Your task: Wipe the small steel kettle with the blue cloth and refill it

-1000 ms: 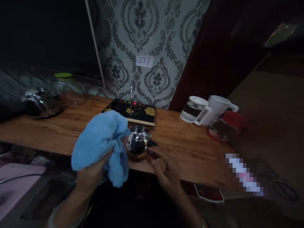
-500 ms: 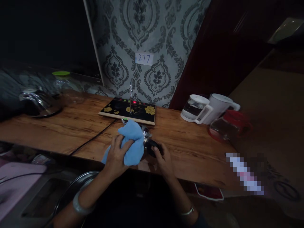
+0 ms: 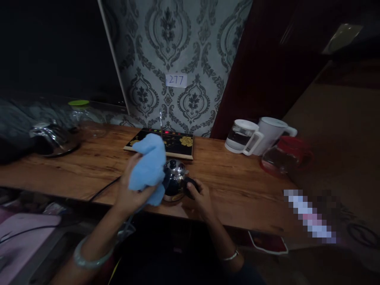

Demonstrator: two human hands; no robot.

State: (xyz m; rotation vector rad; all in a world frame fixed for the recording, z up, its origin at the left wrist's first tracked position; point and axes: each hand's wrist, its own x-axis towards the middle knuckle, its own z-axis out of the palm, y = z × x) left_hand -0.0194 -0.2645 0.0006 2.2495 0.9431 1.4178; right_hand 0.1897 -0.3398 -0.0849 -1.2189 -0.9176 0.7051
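Note:
A small shiny metal teapot (image 3: 174,180) with a black lid knob stands near the front edge of the wooden counter. My right hand (image 3: 202,198) is closed round its black handle (image 3: 190,187). In my left hand (image 3: 130,194) is a bunched light blue cloth (image 3: 148,162), raised just left of the teapot. The cloth covers the teapot's left side and spout, so I cannot tell whether it touches the metal. Behind them lies a black electric hot plate (image 3: 178,145) with gold flowers and a lit red light; a thin metal spout (image 3: 161,118) rises from it.
On the right stand a glass jug with a white lid (image 3: 242,136), a white pitcher (image 3: 267,134) and a red-lidded glass jug (image 3: 279,158). At the left are a shiny metal kettle (image 3: 52,138) and a green-lidded glass jar (image 3: 87,118). A black cord (image 3: 103,188) crosses the front edge.
My left hand has lifted the cloth up and left, off the teapot's body, which now shows with its lid. My right hand keeps its hold on the handle.

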